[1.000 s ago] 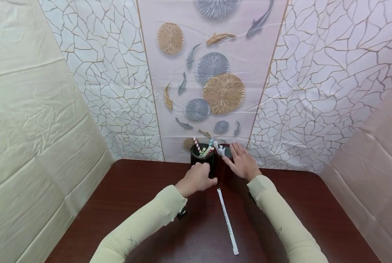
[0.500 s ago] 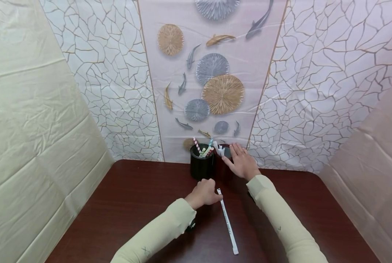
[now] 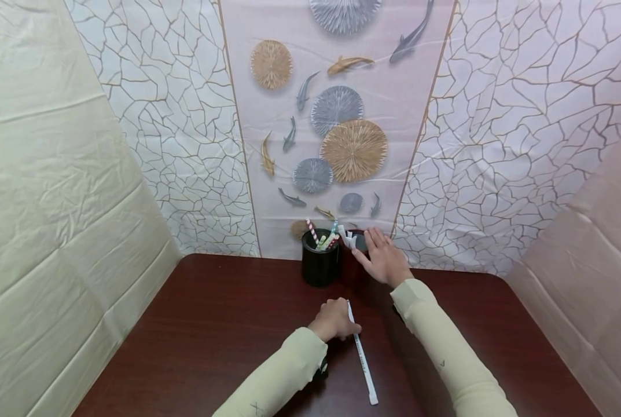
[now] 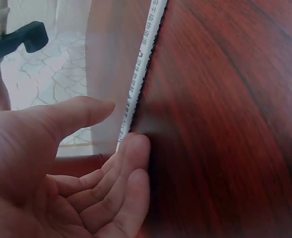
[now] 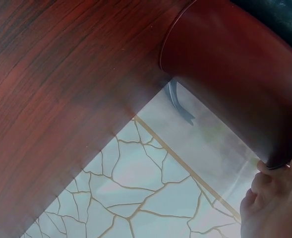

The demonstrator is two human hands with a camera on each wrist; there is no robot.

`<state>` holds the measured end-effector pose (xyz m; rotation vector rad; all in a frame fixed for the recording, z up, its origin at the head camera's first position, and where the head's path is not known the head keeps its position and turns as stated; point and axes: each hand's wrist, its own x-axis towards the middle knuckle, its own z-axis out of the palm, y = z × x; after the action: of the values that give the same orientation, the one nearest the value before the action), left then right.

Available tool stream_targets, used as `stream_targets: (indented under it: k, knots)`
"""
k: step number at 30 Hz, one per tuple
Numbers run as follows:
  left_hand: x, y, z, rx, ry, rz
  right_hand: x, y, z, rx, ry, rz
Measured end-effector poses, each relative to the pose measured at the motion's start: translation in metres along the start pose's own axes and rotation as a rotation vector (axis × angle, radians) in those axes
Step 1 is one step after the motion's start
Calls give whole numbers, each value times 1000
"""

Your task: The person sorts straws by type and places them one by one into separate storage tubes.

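A thin straw in a white printed paper wrapper [image 3: 363,362] lies lengthwise on the dark red table. My left hand [image 3: 335,319] is over its far end; in the left wrist view the thumb [image 4: 93,110] and the bent fingers [image 4: 136,153] stand apart, with the straw [image 4: 138,82] passing between them. My right hand [image 3: 385,258] rests against the rim of a dark red cup [image 3: 353,269] with its fingers extended. In the right wrist view the fingertips [image 5: 260,186] meet the rim of that red cup [image 5: 230,64]. White paper-like strips [image 3: 348,237] stick out of the cup.
A black cup [image 3: 319,267] with several striped and pale paper straws [image 3: 324,239] stands left of the red cup. Behind both hangs a patterned cloth [image 3: 310,145], right at the back edge of the table [image 3: 227,324]. Beige cloth panels [image 3: 55,260] flank both sides.
My left hand has moved from in front of the black cup toward me and rightward, down to the wrapped straw. My right hand has stayed at the red cup.
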<state>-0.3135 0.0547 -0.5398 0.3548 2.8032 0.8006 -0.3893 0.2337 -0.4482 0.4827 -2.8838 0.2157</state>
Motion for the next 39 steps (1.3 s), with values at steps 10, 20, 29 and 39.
stream_targets:
  k: [10, 20, 29, 39]
  knots:
    - [-25, 21, -25, -122, -7, -102, 0, 1, -1, 6, -5, 11]
    - [-13, 10, -20, -365, -43, -190, -1, 1, -4, -2, -2, 12]
    - [-21, 4, -28, -512, -73, -195, 0, 0, -2, 5, 6, 3]
    - [-32, -8, -32, -716, -24, -145, -1, -2, -2, 7, 13, -3]
